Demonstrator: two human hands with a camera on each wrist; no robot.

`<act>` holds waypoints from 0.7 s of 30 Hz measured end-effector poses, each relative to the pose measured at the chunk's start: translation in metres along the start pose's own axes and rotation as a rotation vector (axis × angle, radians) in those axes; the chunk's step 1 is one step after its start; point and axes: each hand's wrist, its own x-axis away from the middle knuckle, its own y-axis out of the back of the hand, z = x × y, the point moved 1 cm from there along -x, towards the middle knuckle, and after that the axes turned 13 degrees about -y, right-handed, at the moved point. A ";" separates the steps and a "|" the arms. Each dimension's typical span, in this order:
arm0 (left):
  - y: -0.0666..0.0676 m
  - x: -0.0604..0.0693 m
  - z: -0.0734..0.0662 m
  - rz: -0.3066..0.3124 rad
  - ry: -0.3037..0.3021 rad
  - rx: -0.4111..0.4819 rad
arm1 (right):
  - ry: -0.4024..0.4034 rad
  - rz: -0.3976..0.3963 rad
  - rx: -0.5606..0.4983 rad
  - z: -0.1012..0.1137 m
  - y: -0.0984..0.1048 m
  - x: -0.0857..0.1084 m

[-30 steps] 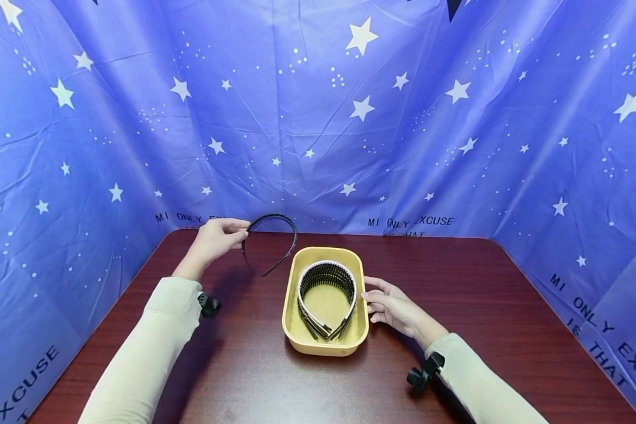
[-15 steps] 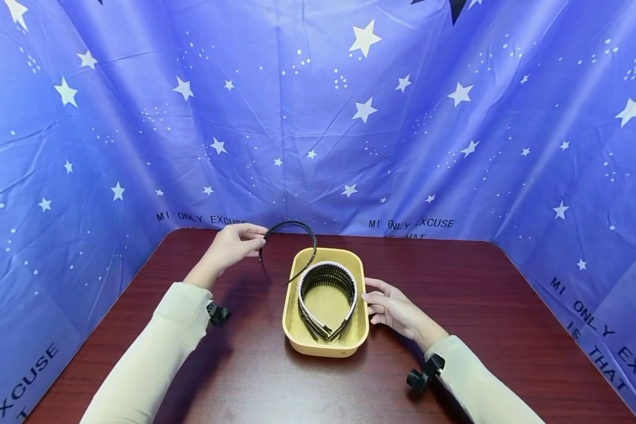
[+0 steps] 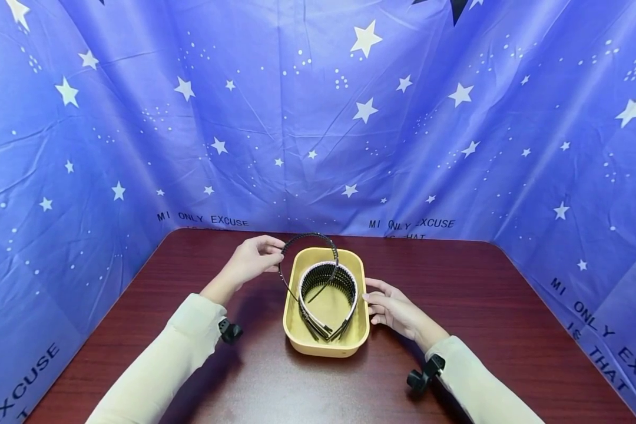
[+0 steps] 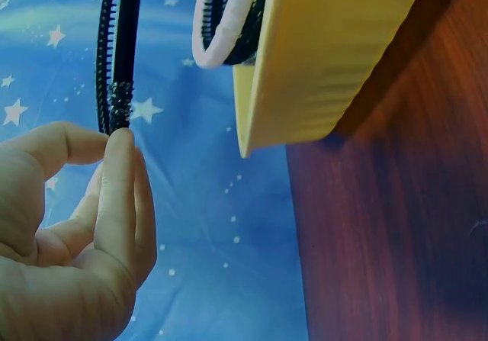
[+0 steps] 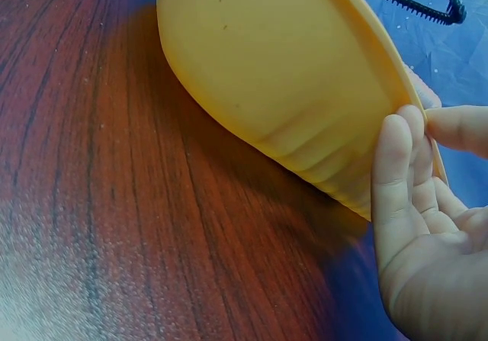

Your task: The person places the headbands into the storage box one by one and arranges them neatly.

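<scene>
My left hand (image 3: 251,259) pinches a thin black toothed headband (image 3: 310,235) by one side between thumb and fingertips. The headband hangs tilted over the far left part of a yellow plastic bin (image 3: 325,350). Within the bin, several nested headbands stand on their edges, a white twisted one (image 3: 303,294) in front and black toothed ones (image 3: 344,277) behind. My right hand (image 3: 397,309) holds the bin's right side, thumb at the rim and fingers along the outer wall. The right wrist view has this hand (image 5: 427,226) against the bin's wall (image 5: 267,66).
The bin stands on a dark red wood-grain table (image 3: 434,271). A blue star-printed curtain (image 3: 318,118) encloses the back and sides. Black camera mounts sit on the left wrist (image 3: 230,331) and the right wrist (image 3: 426,372).
My left hand has carried the black headband to the right and nearer, from left of the bin to above it. My right hand and the bin have stayed in place.
</scene>
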 end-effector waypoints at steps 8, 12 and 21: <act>-0.014 0.004 0.003 0.046 -0.010 0.057 | -0.003 0.004 -0.007 -0.001 0.001 -0.001; -0.021 0.005 0.003 0.073 -0.010 0.088 | 0.000 0.001 -0.007 -0.001 0.002 -0.001; -0.033 0.011 0.005 0.115 0.014 0.132 | 0.004 0.004 -0.009 -0.001 0.001 -0.001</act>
